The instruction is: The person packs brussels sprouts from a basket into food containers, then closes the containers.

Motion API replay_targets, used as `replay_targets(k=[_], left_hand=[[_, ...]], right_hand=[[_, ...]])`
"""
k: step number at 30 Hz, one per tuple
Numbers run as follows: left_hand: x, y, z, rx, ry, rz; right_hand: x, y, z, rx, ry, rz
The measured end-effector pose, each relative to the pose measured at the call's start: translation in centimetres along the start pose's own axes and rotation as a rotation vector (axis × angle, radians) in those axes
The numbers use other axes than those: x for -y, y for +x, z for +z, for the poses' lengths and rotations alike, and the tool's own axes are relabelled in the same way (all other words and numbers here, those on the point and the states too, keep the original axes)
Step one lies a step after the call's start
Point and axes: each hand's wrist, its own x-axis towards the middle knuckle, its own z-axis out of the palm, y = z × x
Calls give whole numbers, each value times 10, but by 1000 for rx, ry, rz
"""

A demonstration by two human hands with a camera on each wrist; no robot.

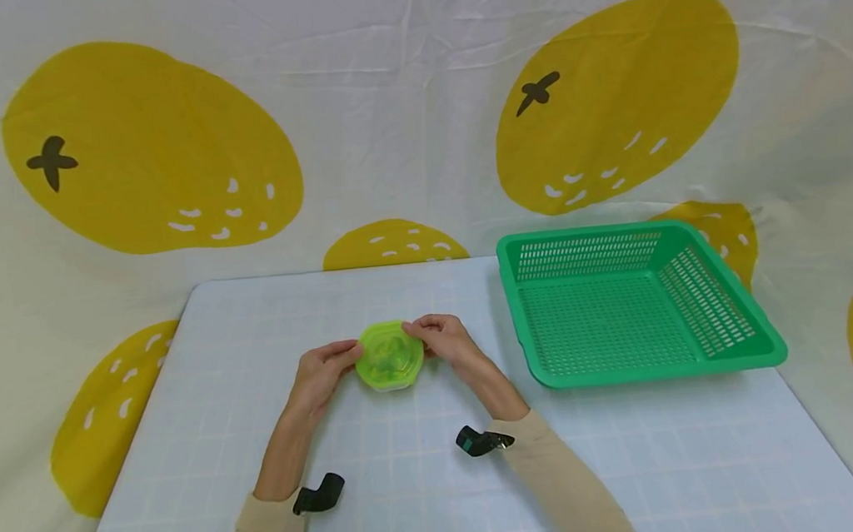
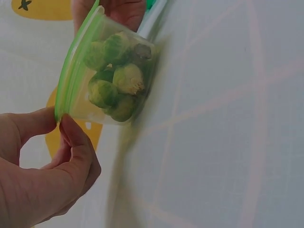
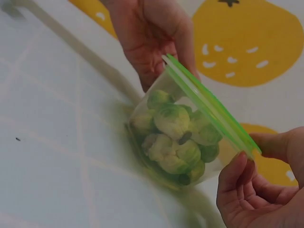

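Note:
A small see-through plastic container (image 2: 78, 116) with a bright green lid (image 1: 388, 355) sits on the table in front of me. Several Brussels sprouts (image 3: 173, 121) show through its cloudy walls in both wrist views. My left hand (image 1: 322, 374) pinches the left edge of the lid between thumb and fingers. On the opposite side, my right hand (image 1: 443, 340) pinches the lid's edge in the same way, thumb on top. The lid lies across the container's rim.
To the right stands a green plastic basket (image 1: 596, 319) with slotted walls and nothing in it. The table (image 1: 414, 484) has a pale checked cover. Behind it hangs a white cloth (image 1: 386, 135) printed with big yellow fruit. Dark wrist cameras (image 1: 320, 493) sit at both cuffs.

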Motion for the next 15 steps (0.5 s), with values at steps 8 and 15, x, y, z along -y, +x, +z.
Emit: replay_targets(k=[8,15], left_hand=[[0,0,0,-11,16,-9],[0,1,1,-6,2,-15]], right_hand=[[1,0,0,-1,-13,9],[1,-1,-2,28,-39,-17]])
